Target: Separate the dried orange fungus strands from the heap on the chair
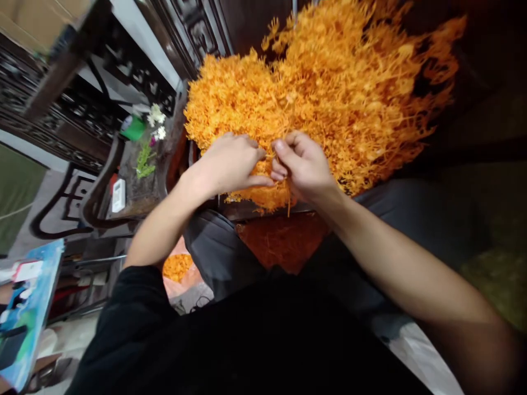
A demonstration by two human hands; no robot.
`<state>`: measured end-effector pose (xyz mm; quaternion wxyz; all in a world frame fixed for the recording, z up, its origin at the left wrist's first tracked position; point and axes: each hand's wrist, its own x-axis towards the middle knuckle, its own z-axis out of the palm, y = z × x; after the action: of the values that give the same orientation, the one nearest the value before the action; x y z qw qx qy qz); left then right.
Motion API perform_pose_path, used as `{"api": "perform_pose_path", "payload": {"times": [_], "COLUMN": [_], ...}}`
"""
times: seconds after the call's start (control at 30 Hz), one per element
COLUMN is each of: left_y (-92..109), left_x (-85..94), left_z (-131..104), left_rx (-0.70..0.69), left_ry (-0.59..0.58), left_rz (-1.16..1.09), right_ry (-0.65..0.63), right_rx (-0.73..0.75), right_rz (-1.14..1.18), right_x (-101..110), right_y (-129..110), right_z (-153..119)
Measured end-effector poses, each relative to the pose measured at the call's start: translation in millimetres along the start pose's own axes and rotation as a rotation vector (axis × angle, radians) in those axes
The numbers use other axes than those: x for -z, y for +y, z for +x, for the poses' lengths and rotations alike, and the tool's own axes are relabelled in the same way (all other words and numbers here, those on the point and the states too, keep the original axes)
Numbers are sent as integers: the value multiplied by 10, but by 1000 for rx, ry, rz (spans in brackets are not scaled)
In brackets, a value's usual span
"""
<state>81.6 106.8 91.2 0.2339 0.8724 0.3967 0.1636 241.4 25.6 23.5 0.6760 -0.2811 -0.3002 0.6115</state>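
Note:
A large heap of orange, thin-stemmed flower-like pieces (349, 88) fills the upper middle and right of the head view. My left hand (236, 163) reaches over the heap's near edge, palm down, fingers apart, with nothing visible in it. Just right of it, my right hand (302, 164) is closed in a pinch, thumb against the curled fingers. A thin orange strand hangs beneath the right hand; whether the fingers grip it is too small to tell. Below both hands, a reddish-orange cloth (284, 241) hangs between my knees.
On a dark wooden side table (144, 200) at left are a green container (133, 127), white flowers (156, 115), a green sprig (145, 160) and a white device (118, 196). A pink bag (177, 274) with orange pieces stands below; a blue table (37, 307) is at far left.

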Motion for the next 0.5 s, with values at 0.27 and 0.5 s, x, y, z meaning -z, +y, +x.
{"api": "perform_pose_path", "payload": {"times": [0.27, 0.5], "left_y": [-378, 333], "left_x": [-156, -1], "left_z": [169, 17], "left_rx": [111, -179], "left_ry": [110, -224], "left_rz": [-77, 455], "right_ry": [101, 77], "right_rx": [16, 94], "right_rz": [-89, -108], "right_x": [139, 158], "right_y": [-129, -264], "right_z": [108, 76]}}
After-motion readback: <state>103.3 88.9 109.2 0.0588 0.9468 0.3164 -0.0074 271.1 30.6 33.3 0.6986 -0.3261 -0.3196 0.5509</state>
